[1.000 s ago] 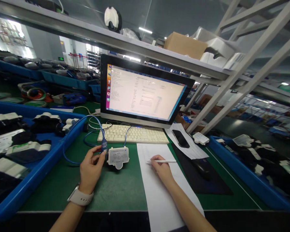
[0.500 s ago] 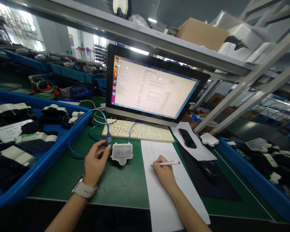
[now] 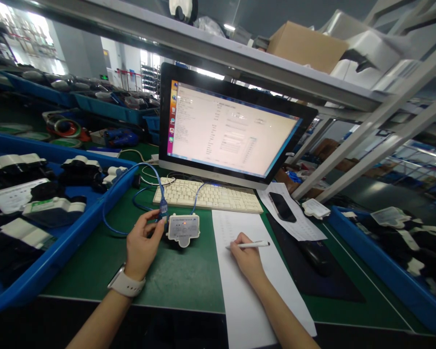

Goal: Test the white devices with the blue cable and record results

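My left hand [image 3: 144, 240] pinches the plug end of a blue cable [image 3: 163, 207], just left of a small white-and-grey device [image 3: 183, 229]. A red light glows on the device's labelled face, and a thin blue wire runs from its top toward the keyboard. My right hand [image 3: 246, 257] holds a white pen [image 3: 252, 245] with its tip against a long white sheet of paper [image 3: 240, 291]. Faint print shows at the sheet's upper left.
Behind the hands are a cream keyboard [image 3: 210, 196] and a lit monitor [image 3: 228, 128]. Blue bins [image 3: 105, 213] [image 3: 388, 271] of devices flank the bench. A phone [image 3: 282, 207], more paper and a black mouse [image 3: 314, 258] lie at right.
A red light now shows on the device, where none was visible before. Both hands hold nearly the same position.
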The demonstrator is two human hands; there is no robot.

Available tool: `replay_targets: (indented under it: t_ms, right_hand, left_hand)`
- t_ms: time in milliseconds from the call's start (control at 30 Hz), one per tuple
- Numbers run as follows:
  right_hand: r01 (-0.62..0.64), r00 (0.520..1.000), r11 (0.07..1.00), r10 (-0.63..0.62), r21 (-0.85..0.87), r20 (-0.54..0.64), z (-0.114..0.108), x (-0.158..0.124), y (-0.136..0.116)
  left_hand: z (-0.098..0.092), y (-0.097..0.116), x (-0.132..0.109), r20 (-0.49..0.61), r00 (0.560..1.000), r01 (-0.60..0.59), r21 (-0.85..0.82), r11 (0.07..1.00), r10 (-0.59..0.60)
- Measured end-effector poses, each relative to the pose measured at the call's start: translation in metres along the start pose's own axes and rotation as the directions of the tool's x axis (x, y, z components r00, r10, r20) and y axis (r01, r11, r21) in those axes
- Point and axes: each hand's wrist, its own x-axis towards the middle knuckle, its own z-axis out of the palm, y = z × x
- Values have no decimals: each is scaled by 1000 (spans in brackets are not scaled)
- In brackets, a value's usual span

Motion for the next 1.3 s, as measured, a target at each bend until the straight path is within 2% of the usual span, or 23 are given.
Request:
replay_targets:
  t_ms: [1167,1300]
  right_hand:
    - [-11,999,999,9,-45,-47,0,-1,-3]
    - [10,998,1000,-10,-11,-62,0,-1,-1]
  left_hand:
    - [1,3,0,-5,1000,18,27,999,-18]
    - [1,3,0,2,1000,30,23,999,-30]
